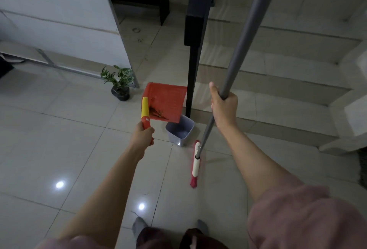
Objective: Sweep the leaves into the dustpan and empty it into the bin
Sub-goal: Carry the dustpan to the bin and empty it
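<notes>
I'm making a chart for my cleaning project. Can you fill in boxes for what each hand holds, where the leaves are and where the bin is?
left hand: grips the dustpan handle
right hand: grips the broom pole
leaves: in the tilted dustpan
bin: on the floor, just below the dustpan's lower edge
broom head: on the floor beside the bin
nearby: a potted plant

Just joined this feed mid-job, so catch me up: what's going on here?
A person's left hand grips the red dustpan by its handle, raised and tilted, its lower corner by the rim of the grey bin. Brown leaves lie in the pan, so it is not yet emptied. The right hand grips the broom pole, and the broom head rests on the tiled floor beside the bin.
</notes>
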